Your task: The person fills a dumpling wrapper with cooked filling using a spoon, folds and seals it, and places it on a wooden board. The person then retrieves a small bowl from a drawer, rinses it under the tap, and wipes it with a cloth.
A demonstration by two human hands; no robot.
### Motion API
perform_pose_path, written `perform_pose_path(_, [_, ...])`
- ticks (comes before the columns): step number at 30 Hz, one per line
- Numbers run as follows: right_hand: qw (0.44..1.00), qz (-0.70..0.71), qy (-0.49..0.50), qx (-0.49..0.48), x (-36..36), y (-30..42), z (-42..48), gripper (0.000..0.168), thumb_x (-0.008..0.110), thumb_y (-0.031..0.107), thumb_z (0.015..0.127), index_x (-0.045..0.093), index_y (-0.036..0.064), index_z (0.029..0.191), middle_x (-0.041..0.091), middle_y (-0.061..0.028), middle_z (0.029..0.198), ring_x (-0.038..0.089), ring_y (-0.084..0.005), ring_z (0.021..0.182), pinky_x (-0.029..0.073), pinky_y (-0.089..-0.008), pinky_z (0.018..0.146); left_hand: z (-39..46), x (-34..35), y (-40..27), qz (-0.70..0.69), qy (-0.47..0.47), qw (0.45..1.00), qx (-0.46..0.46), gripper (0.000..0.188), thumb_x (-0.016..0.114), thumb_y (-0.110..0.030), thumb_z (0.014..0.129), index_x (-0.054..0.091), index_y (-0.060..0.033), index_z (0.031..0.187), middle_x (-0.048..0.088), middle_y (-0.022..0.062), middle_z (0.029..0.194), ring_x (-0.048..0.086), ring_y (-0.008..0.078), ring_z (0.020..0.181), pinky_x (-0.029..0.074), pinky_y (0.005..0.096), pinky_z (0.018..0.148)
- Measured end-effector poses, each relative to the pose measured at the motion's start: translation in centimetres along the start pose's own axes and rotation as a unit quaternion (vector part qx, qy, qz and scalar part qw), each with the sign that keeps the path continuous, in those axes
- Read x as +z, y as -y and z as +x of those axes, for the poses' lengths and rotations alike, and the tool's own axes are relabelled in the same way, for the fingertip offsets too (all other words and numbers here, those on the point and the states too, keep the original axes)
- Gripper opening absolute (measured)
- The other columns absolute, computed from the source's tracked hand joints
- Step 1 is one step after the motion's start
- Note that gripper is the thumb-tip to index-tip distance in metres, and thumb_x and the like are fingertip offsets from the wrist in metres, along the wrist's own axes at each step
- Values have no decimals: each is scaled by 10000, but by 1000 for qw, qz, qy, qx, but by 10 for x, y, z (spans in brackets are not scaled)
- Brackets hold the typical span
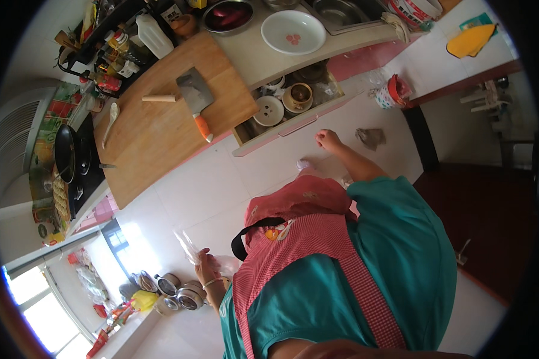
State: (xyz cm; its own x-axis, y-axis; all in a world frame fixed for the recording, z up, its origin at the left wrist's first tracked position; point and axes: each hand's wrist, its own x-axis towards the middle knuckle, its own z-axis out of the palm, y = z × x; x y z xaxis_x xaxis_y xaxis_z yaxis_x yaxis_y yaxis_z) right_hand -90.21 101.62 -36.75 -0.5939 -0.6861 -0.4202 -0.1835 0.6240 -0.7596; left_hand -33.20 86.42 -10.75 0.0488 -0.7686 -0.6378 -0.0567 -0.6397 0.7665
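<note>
My left hand (pixel 205 268), with a bracelet at the wrist, grips a piece of clear plastic (pixel 186 246), perhaps a bag, beside my body. My right hand (pixel 329 140) is held out over the floor with curled fingers, and no object shows in it. Past it, a drawer (pixel 292 127) stands pulled out, with a white strainer plate (pixel 269 111) and a brown pot (pixel 298 95) inside. On the wooden board (pixel 148 143) above lie a cleaver (pixel 195 92) with an orange handle, a short rolling pin (pixel 159 98) and a pale spoon (pixel 110 123).
A white basin (pixel 293 27) and a metal bowl (pixel 227 15) sit on the counter near the sink (pixel 337 11). A black wok (pixel 65 152) is on the stove. A grey cloth (pixel 370 138) and a patterned bin (pixel 390 94) are on the floor. Several pots (pixel 189 296) stand lower left.
</note>
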Motion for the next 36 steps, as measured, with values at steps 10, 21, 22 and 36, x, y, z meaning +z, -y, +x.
perform_pose_path(10, [995,41,-31,-85,-98,45,67,149,567,137,939,667,29,913,644,-47,672,590,-116,567,489,-277,555,-66,135,52,-48,11,998,-50,289,634,-293,956,648,-9,1011,572,24,670,523,102,534,413,243,447])
perform_pose_path(21, [996,28,-73,-39,-119,28,147,147,576,115,937,682,49,1015,643,-29,752,616,-103,638,514,-264,564,-92,157,137,-42,-15,988,-148,242,605,-246,976,653,-10,987,565,15,681,511,94,556,385,231,477])
perform_pose_path(22, [995,32,-87,-27,-120,30,154,150,573,112,944,679,44,1025,638,-24,768,611,-97,655,517,-258,560,-87,156,147,-42,-10,987,-153,246,602,-251,978,653,-11,990,564,12,682,505,90,555,376,231,480])
perform_pose_path(36, [976,160,-74,128,-86,25,210,198,636,139,922,626,61,1103,620,-42,912,637,-162,710,578,-317,624,-59,146,221,-148,-61,961,-226,223,597,-224,981,648,-7,996,565,1,693,474,64,540,327,217,450])
